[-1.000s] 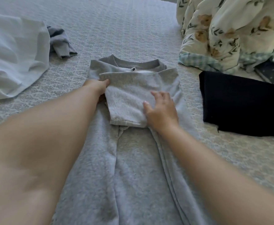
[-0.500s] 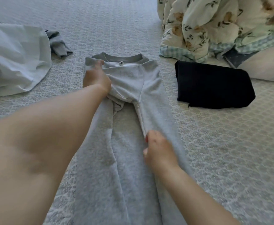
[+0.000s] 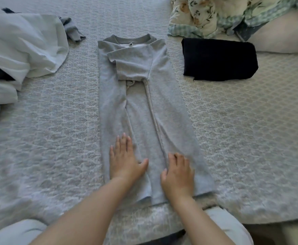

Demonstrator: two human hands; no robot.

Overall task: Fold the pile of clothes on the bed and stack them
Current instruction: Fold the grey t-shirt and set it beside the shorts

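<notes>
Left hand [image 3: 123, 160] and right hand [image 3: 177, 175], fingers [image 3: 122, 142] released and flat on the narrow-folded grey sweatshirt [image 3: 169, 106] on the bed [image 3: 56, 121].

One head-worn wide-angle camera is looking forward and steeply down from close above the pale quilted bedspread [image 3: 59, 138], both forearms entering from the bottom edge, bedding bunching along the frame's upper corners.
</notes>
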